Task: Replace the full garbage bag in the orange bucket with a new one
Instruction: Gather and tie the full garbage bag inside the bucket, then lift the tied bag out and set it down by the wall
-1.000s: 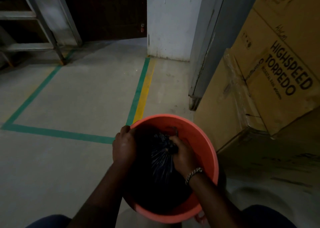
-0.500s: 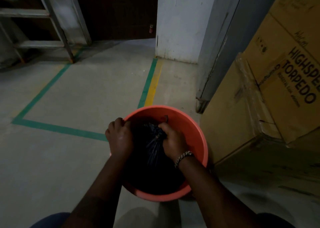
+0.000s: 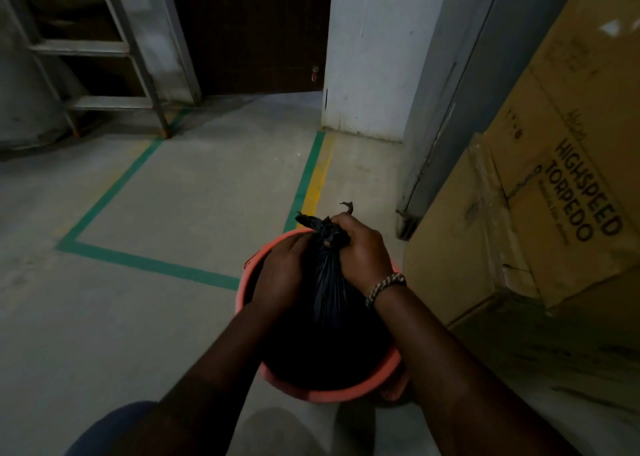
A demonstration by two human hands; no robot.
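Note:
An orange bucket (image 3: 329,391) stands on the concrete floor in front of me. A full black garbage bag (image 3: 327,296) fills it, and its gathered, knotted neck rises above the rim. My right hand (image 3: 363,247) grips that neck just under the knot. My left hand (image 3: 282,272) lies against the left side of the bag, fingers curved round it. The lower part of the bag is dark and hard to make out.
Large cardboard boxes (image 3: 540,213) stand right beside the bucket on the right. A grey door frame (image 3: 446,109) and a white pillar (image 3: 367,57) lie beyond. A metal ladder (image 3: 104,50) stands far left. Green and yellow tape lines (image 3: 308,178) mark the floor.
The bag's neck has come up from inside the bucket to above its rim, gripped by my right hand. My left hand has moved from the rim onto the bag's side.

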